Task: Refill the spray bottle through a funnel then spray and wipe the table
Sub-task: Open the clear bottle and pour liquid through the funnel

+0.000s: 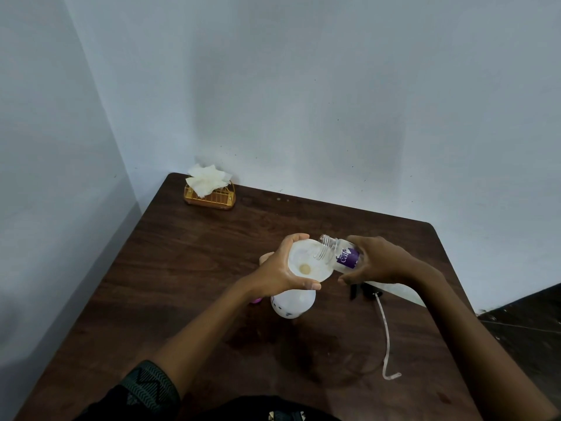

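Refill under way at a dark wooden table [197, 284]: from my remote seat I see the white plastic spray bottle [293, 302] standing upright with its pump off, a wide translucent white funnel [306, 262] seated in its neck. The left hand [280, 267] curls around the funnel's rim on the bottle's left side, thumb on the near edge, holding it steady. The right hand [379, 262] grips a small clear plastic bottle with a purple label [341, 257] just right of the spray bottle. This bottle lies nearly level, its long axis running right to left, its open mouth over the funnel's right edge. I judge the pour turns on that mouth staying inside the rim as the base is raised; I cannot tell whether liquid is flowing. The black trigger head with its long pale dip tube [386, 332] lies on the table to the bottle's right. A gold wire holder of white napkins [209, 192] stands well beyond it, at the far left corner.
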Tool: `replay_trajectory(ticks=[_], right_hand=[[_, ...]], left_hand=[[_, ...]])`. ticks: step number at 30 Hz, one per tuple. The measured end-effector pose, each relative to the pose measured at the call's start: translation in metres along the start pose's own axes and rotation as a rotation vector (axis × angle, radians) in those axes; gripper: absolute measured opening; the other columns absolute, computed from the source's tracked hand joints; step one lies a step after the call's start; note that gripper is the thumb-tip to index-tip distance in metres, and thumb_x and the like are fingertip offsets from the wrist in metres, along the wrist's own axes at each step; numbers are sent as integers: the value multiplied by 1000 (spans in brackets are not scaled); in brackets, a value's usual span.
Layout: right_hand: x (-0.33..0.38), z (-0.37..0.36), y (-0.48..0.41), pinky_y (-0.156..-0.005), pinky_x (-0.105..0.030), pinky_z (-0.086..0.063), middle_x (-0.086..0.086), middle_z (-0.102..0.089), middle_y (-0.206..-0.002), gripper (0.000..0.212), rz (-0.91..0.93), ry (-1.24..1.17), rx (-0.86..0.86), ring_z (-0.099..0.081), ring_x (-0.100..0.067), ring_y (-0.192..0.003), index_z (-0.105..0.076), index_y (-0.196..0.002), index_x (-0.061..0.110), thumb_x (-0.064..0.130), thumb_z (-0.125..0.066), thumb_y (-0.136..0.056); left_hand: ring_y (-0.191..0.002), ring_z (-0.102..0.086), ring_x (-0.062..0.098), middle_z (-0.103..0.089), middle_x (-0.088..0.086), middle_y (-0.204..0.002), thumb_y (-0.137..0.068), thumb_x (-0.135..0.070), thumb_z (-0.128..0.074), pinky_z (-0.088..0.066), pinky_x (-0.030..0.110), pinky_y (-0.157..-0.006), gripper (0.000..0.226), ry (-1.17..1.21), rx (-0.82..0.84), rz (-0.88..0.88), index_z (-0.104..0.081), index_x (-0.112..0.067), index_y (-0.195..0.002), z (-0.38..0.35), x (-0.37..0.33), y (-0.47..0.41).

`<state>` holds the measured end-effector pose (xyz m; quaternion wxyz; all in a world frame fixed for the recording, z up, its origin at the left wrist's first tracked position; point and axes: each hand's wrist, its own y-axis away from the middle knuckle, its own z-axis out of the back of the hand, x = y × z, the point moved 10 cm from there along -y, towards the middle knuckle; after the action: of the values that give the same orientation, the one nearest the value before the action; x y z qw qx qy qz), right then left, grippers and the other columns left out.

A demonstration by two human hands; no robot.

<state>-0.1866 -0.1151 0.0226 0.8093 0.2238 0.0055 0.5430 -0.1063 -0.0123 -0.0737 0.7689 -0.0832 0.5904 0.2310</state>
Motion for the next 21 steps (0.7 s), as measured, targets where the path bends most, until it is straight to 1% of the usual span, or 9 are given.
replay_trajectory(ticks=[4, 6, 8, 9, 12, 15, 18, 21], right_hand=[[1, 0, 0, -53, -19, -32, 17, -47, -71, 41, 5, 2, 0, -45, -2, -63, -36, -72, 36, 45, -76, -69], [0, 0, 0, -55, -20, -34, 16, -49, -74, 38, 4, -5, -2, -47, -4, -65, -41, -79, 34, 45, -76, -69], [-1, 0, 0, -57, -22, -38, 15, -51, -78, 40, -1, -11, 0, -49, -5, -69, -46, -89, 29, 46, -75, -68], [-2, 0, 0, -58, -22, -38, 15, -51, -78, 41, -3, -9, 1, -49, -5, -69, -46, -91, 27, 46, -75, -68], [-2, 0, 0, -59, -24, -39, 15, -52, -76, 41, -4, -2, -7, -49, -6, -68, -47, -90, 26, 46, -75, -68], [-2, 1, 0, -63, -28, -42, 11, -56, -80, 42, -13, -3, -13, -52, -11, -72, -50, -91, 24, 47, -75, -67], [-1, 1, 0, -63, -27, -41, 9, -57, -83, 43, -11, -6, -9, -53, -12, -74, -51, -93, 23, 47, -75, -67], [-1, 1, 0, -60, -25, -39, 11, -56, -81, 41, -11, -11, -8, -52, -9, -72, -50, -92, 24, 46, -76, -67]], left_hand=[[-130, -34, 22, -37, -15, -137, -40, -76, -76, -40, 50, -105, 95, 2, 4, 1, -19, -71, -116, 0, -1, 1], [-130, -35, 22, -37, -16, -137, -40, -76, -75, -39, 50, -106, 94, -2, 6, -4, -19, -71, -115, 0, -2, 1], [-130, -35, 22, -37, -16, -137, -39, -77, -75, -39, 50, -106, 94, -2, 4, -4, -20, -71, -115, 0, -3, 1], [-130, -34, 22, -38, -16, -137, -39, -77, -75, -39, 50, -106, 94, -1, 2, -3, -20, -71, -115, 0, -2, 1], [-130, -34, 22, -37, -16, -136, -38, -77, -75, -39, 50, -106, 96, 3, 4, -1, -20, -70, -116, 0, -2, 1], [-129, -35, 23, -37, -16, -136, -39, -77, -75, -40, 49, -105, 95, 0, 8, -2, -19, -70, -116, -1, -2, 1], [-129, -35, 22, -37, -16, -136, -39, -77, -74, -40, 49, -105, 95, -7, 4, 2, -19, -70, -116, 0, -2, 1], [-129, -34, 21, -37, -16, -136, -39, -76, -75, -40, 49, -105, 94, -11, 5, 2, -19, -71, -115, 0, -2, 2]])
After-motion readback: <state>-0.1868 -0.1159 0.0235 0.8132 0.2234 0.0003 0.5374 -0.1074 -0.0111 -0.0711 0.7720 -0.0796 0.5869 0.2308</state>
